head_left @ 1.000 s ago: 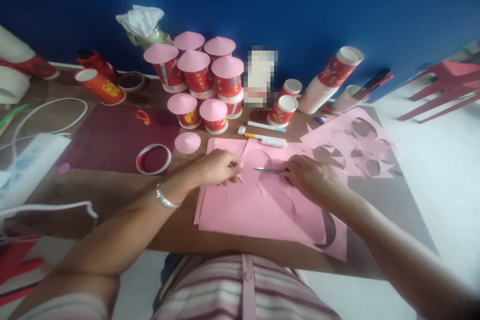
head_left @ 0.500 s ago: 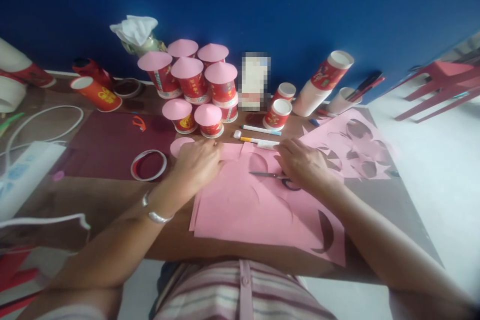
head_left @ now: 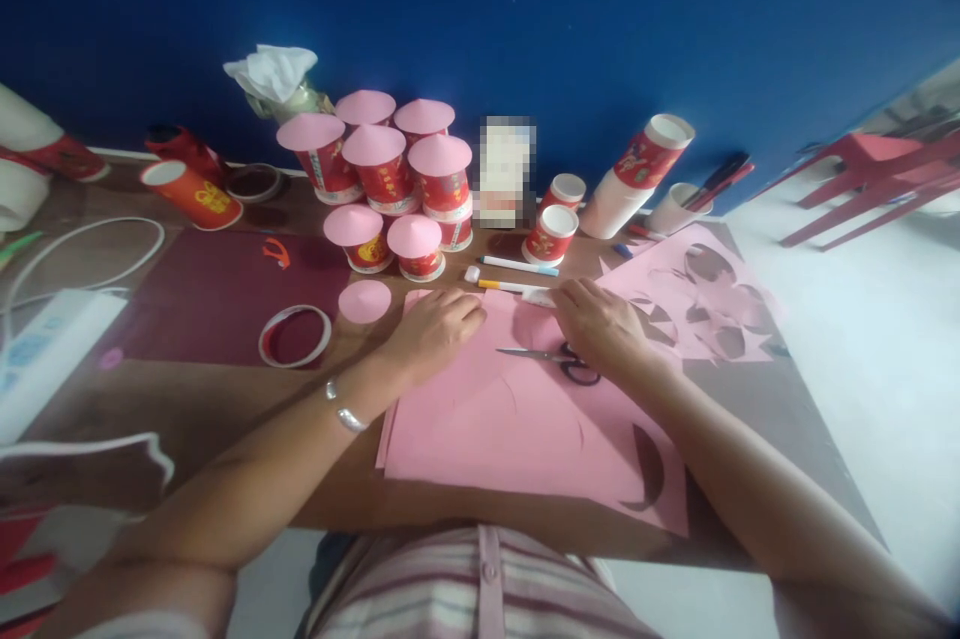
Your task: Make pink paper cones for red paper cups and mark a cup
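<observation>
My left hand (head_left: 439,331) rests palm-down over the top edge of the pink paper sheets (head_left: 465,429), its fingers curled together; anything beneath them is hidden. My right hand (head_left: 604,321) is closed, and a small white tube-like item (head_left: 536,297) sticks out at its fingertips. Scissors (head_left: 536,354) with dark handles lie on the paper just below this hand. Left of my left hand is a flat pink cone (head_left: 365,301). Behind, several red paper cups (head_left: 381,181) wear pink cone tops (head_left: 373,145).
Two markers, one blue-tipped (head_left: 517,265) and one yellow-ended (head_left: 499,286), lie behind the paper. Red cups (head_left: 551,239) and a leaning cup stack (head_left: 637,174) stand right. Cut pink scraps (head_left: 705,289) lie at the right. A tape roll (head_left: 295,336) and power strip (head_left: 60,349) are left.
My left hand has moved right, off the flat pink cone, which now shows in full. My right hand stays almost in place, with the white item at its fingers.
</observation>
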`<state>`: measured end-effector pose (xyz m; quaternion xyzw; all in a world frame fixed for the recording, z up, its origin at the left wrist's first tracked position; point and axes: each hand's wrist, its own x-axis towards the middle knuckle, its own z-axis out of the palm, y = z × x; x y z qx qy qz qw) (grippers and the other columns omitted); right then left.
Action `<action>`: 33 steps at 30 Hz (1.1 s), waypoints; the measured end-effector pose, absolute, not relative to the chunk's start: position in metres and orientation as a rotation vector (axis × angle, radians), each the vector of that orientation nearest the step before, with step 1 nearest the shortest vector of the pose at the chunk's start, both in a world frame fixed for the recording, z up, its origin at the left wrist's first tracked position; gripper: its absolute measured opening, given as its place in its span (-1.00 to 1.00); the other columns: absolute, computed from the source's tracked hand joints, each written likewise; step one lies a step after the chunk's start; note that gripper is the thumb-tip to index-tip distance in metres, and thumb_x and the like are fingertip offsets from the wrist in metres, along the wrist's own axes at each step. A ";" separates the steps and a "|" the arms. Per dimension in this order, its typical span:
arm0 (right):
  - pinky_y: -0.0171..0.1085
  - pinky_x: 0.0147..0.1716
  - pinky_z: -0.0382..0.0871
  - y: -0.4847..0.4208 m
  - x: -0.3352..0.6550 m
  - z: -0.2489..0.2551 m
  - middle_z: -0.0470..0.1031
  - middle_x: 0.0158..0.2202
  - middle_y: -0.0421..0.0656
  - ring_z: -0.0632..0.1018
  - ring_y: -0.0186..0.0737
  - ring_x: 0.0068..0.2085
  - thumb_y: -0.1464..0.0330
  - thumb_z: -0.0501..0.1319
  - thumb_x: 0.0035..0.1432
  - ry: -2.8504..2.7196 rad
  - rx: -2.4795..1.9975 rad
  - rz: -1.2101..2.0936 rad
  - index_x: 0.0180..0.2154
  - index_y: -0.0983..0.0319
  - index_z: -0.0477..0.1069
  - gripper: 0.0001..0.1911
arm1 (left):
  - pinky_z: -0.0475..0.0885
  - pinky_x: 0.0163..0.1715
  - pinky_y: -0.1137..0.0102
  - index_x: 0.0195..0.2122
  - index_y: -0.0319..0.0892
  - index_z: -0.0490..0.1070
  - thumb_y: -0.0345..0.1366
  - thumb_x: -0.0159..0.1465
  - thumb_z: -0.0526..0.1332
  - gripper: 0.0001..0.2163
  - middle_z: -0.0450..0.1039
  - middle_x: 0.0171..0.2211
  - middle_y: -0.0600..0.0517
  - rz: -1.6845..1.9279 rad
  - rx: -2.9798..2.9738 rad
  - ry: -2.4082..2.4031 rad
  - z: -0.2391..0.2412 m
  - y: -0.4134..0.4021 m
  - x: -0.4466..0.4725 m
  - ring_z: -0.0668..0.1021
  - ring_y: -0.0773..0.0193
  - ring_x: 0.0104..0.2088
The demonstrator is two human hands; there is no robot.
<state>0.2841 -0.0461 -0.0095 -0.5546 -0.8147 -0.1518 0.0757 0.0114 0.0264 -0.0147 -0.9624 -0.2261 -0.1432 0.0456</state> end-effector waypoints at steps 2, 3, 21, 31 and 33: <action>-0.17 -0.40 0.24 -0.048 0.286 -0.005 0.57 -0.17 -0.01 0.49 -0.05 -0.19 0.53 0.16 0.31 -2.364 -1.665 -0.412 -0.12 0.25 0.49 -0.82 | 0.48 -0.16 0.23 -0.16 -0.25 0.53 -0.58 0.36 0.15 -0.80 0.60 -0.16 -0.09 -0.400 -2.942 -0.684 -0.014 0.026 0.012 0.58 0.10 -0.14; -0.17 -0.36 0.30 -0.047 0.287 -0.002 0.58 -0.12 0.02 0.51 -0.02 -0.14 0.47 0.17 0.35 -2.309 -1.659 -0.399 -0.05 0.26 0.48 -0.82 | 0.48 -0.17 0.22 -0.17 -0.25 0.53 -0.57 0.35 0.15 -0.82 0.59 -0.16 -0.09 -0.376 -2.947 -0.684 -0.014 0.025 0.013 0.59 0.09 -0.14; 0.13 -0.05 0.49 0.040 0.294 -0.013 0.54 0.06 0.12 0.52 0.22 0.10 0.21 0.22 0.31 -1.683 -1.912 -0.193 0.22 0.20 0.26 -0.49 | 0.49 -0.04 0.18 -0.11 -0.23 0.55 -0.26 0.45 0.21 -0.83 0.62 -0.12 -0.10 -0.694 -3.039 -0.839 -0.032 0.022 0.011 0.58 0.08 -0.07; 0.09 -0.02 0.54 -0.025 0.261 0.037 0.47 0.16 0.13 0.55 0.16 0.10 0.19 0.20 0.35 -1.792 -1.590 -0.110 0.37 0.19 0.12 -0.35 | 0.46 -0.08 0.24 -0.20 -0.16 0.53 -0.44 0.41 0.11 -0.81 0.64 -0.15 -0.05 -0.823 -3.010 -1.106 -0.025 0.022 0.011 0.60 0.13 -0.13; 0.03 -0.04 0.57 -0.045 0.243 0.038 0.51 0.13 0.09 0.58 0.12 0.07 0.20 0.21 0.35 -1.881 -1.475 0.014 0.35 0.18 0.16 -0.39 | 0.47 -0.06 0.24 -0.17 -0.16 0.52 -0.41 0.42 0.09 -0.80 0.64 -0.11 -0.07 -0.895 -3.043 -1.222 -0.024 0.024 0.010 0.61 0.12 -0.08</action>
